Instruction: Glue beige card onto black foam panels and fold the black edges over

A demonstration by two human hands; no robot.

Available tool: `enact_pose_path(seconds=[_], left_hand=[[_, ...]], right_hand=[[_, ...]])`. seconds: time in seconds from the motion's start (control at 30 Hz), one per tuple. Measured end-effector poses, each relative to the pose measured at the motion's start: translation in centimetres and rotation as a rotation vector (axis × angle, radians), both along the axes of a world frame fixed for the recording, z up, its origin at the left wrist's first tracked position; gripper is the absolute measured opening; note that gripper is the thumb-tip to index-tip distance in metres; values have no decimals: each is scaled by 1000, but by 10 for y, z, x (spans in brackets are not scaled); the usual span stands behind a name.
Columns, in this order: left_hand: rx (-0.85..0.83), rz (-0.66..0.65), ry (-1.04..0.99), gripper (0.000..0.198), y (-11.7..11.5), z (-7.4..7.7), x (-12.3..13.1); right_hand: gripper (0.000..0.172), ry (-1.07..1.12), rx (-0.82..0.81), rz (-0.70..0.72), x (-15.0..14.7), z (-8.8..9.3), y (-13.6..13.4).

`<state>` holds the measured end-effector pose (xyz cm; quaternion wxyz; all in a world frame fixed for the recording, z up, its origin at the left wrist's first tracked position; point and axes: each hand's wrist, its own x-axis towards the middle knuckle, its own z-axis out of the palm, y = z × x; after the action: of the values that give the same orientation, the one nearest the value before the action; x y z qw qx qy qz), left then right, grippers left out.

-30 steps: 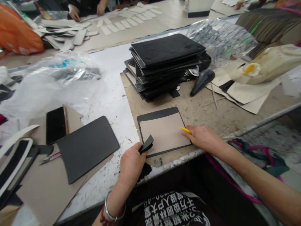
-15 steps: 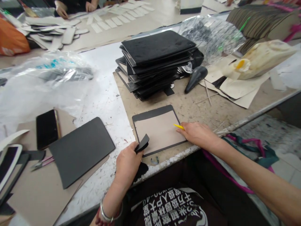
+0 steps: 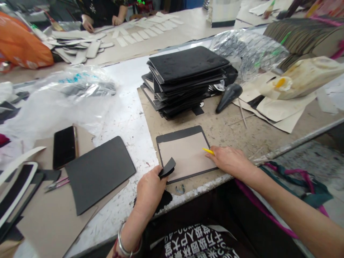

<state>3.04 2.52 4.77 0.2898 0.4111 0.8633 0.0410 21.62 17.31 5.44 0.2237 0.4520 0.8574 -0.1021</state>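
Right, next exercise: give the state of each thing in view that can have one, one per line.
Left hand: closed on a black strip
Right hand: closed on a yellow pointed tool
Beige-faced panel: flat, beige side up
Black stack: piled, edges uneven
Dark sheet: lying flat
Phone: lying screen up, screen dark
Pink-handled snips: partly under the dark sheet
Clear plastic bag: crumpled
Black cone: on its side
White strips: laid out in rows

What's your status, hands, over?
Left hand: gripping small curved black piece. Right hand: holding thin yellow pointed tool. Flat beige rectangular panel with dark grey edging: between hands. Left hand hides its near-left corner.
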Motion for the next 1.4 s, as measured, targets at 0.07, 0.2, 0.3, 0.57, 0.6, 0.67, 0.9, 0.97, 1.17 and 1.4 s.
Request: enact_pose_path(seconds=[0.07, 0.2, 0.3, 0.57, 0.6, 0.67, 0.9, 0.97, 1.17, 1.4], left_hand=[[-7, 6, 2, 18, 0, 1, 0], [-24, 19, 13, 15, 0, 4, 1], [-27, 13, 36, 13, 1, 4, 2], [-11, -1, 56, 13, 0, 3, 2], [-11, -6, 55, 13, 0, 3, 2], [-12, -16, 53, 14, 0, 3, 2], [-18, -30, 63, 15, 0, 2, 2], [-14, -35, 66, 17, 0, 2, 2], [-35, -43, 72, 21, 1, 3, 1], [-50, -56, 75, 23, 1, 2, 0]], right_hand=[[37, -10, -1, -2, -1, 1, 0], [38, -18, -11, -23, 0, -2, 0], [39, -8, -22, -38, 3, -10, 3], [41, 10, -82, -52, 5, -16, 10], [40, 13, -83, -50, 5, -16, 10], [40, 18, -78, -46, 5, -14, 10], [38, 41, -79, -42, 6, -13, 10], [38, 42, -82, -49, 6, -13, 10], [38, 59, -82, -57, 4, -10, 8], [38, 33, -74, -46, 2, -6, 7]])
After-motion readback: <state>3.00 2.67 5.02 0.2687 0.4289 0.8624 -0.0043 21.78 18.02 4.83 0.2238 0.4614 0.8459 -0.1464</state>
